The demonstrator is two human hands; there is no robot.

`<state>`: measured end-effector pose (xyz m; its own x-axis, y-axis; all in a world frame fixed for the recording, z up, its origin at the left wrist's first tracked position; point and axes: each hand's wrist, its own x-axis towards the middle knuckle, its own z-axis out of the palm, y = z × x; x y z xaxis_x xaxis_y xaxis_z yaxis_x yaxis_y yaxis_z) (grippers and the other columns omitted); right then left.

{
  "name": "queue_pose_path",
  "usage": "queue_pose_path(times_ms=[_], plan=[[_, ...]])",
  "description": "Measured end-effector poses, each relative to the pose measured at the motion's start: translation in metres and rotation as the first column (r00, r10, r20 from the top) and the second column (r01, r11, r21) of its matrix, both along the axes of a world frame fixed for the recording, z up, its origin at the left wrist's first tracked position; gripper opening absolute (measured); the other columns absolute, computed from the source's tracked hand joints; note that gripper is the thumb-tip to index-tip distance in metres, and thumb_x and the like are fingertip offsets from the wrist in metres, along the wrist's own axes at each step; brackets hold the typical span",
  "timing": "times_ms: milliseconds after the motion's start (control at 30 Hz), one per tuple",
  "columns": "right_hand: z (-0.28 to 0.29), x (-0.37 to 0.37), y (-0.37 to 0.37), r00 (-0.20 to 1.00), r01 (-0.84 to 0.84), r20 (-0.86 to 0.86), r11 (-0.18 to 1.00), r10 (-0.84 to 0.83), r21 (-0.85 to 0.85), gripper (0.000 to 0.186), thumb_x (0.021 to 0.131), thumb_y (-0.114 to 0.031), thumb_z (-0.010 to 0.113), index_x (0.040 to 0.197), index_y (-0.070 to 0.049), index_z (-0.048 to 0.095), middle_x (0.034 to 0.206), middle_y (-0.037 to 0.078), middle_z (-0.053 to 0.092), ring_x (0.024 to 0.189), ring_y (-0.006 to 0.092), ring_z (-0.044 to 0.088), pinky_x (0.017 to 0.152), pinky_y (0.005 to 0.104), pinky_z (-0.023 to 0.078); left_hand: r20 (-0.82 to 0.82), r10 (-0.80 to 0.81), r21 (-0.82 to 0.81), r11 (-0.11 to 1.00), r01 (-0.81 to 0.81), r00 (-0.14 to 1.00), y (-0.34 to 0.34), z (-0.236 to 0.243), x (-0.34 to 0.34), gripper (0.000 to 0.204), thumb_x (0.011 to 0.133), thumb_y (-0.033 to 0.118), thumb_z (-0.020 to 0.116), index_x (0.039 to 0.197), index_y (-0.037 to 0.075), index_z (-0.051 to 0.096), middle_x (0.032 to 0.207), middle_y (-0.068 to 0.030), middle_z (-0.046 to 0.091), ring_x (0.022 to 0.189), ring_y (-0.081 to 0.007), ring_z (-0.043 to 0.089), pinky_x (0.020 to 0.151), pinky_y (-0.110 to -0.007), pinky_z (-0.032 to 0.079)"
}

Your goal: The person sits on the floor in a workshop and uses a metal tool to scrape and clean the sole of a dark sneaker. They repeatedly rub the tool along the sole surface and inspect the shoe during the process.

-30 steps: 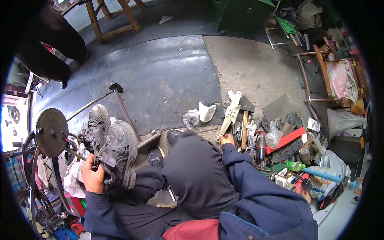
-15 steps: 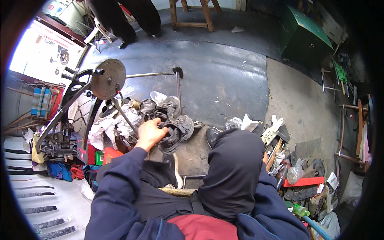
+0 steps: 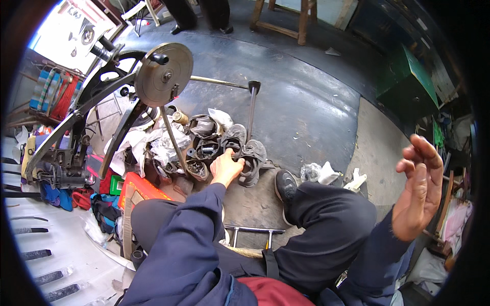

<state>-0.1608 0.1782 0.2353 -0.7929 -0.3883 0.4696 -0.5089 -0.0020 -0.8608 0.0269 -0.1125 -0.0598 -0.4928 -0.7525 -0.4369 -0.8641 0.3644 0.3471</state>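
My left hand [image 3: 227, 166] grips a pair of grey sneakers [image 3: 252, 160] near the middle of the view, by a heap of bags, open containers [image 3: 206, 149] and small parts. Just left of it stands a black hand-crank machine with a large round metal wheel [image 3: 163, 74] and curved arms. My right hand [image 3: 418, 188] is raised at the right, empty, with its fingers apart and slightly bent, above my bent knee and away from the sneakers.
A person in dark trousers [image 3: 214, 15] stands at the top, near a wooden stool [image 3: 278, 28]. A green cabinet [image 3: 406, 81] is at upper right. Clutter and folded frames [image 3: 444, 204] line the right side. A striped folded seat [image 3: 51, 92] sits left.
The view has swung rightward in the frame. My left hand has moved forward and down with the sneakers. My right hand has left the white metal piece and risen open.
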Motion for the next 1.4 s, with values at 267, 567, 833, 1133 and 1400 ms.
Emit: queue_pose_path(times_ms=[267, 567, 833, 1133, 1400], plan=[[-0.048, 0.056, -0.176, 0.778, -0.615, 0.213, 0.647, 0.591, 0.450, 0.037, 0.084, -0.013, 0.076, 0.118, -0.003, 0.063, 0.118, 0.017, 0.062, 0.100, 0.0324, 0.066, 0.078, 0.0399, 0.056, -0.129, 0.055, 0.184, 0.982, -0.031, 0.990, -0.025, -0.004, 0.017, 0.047, 0.090, 0.045, 0.065, 0.119, 0.008, 0.063, 0.109, -0.0211, 0.073, 0.106, -0.0404, 0.068, 0.091, -0.047, 0.051], [-0.078, 0.038, -0.193, 0.839, -0.510, 0.169, 0.643, 0.517, 0.571, 0.030, 0.095, -0.013, 0.067, 0.122, -0.001, 0.064, 0.111, 0.012, 0.067, 0.095, 0.0235, 0.066, 0.078, 0.0345, 0.053, -0.556, 0.201, 0.076, 0.978, -0.192, 0.806, -0.033, 0.064, 0.052, 0.043, 0.081, 0.029, 0.079, 0.109, 0.000, 0.065, 0.094, -0.0194, 0.072, 0.086, -0.0334, 0.071, 0.076, -0.041, 0.054], [-0.093, 0.006, -0.157, 0.469, -0.724, 0.751, 0.689, 0.465, 0.026, 0.078, 0.101, -0.071, 0.038, 0.133, -0.002, 0.056, 0.115, 0.014, 0.067, 0.099, 0.0230, 0.068, 0.080, 0.0362, 0.057, -0.460, -0.427, -0.597, 0.798, 0.085, 0.778, -0.007, 0.186, 0.120, 0.033, 0.069, 0.008, 0.076, 0.099, 0.006, 0.063, 0.102, -0.0133, 0.065, 0.087, -0.0379, 0.067, 0.076, -0.046, 0.055], [-0.112, 0.075, -0.138, -0.430, -0.716, 0.630, 0.180, 0.646, -0.674, 0.073, 0.102, -0.053, 0.055, 0.147, 0.005, 0.046, 0.145, 0.015, 0.055, 0.132, 0.0256, 0.054, 0.113, 0.0419, 0.041, -0.238, -0.743, -0.815, 0.503, 0.287, 0.626, 0.018, 0.262, 0.135, 0.028, 0.072, 0.007, 0.072, 0.099, 0.012, 0.067, 0.124, -0.0110, 0.067, 0.109, -0.0322, 0.067, 0.088, -0.041, 0.052], [-0.121, 0.083, -0.125, 0.255, -0.722, 0.807, 0.660, 0.533, -0.207, 0.099, 0.082, -0.039, 0.077, 0.154, 0.011, 0.030, 0.156, 0.028, 0.038, 0.144, 0.0342, 0.039, 0.118, 0.0407, 0.030, -0.658, -0.462, -0.551, 0.834, 0.037, 0.595, 0.025, 0.229, 0.102, 0.044, 0.084, -0.012, 0.058, 0.121, 0.009, 0.068, 0.134, -0.0256, 0.060, 0.124, -0.0419, 0.060, 0.103, -0.041, 0.049]])
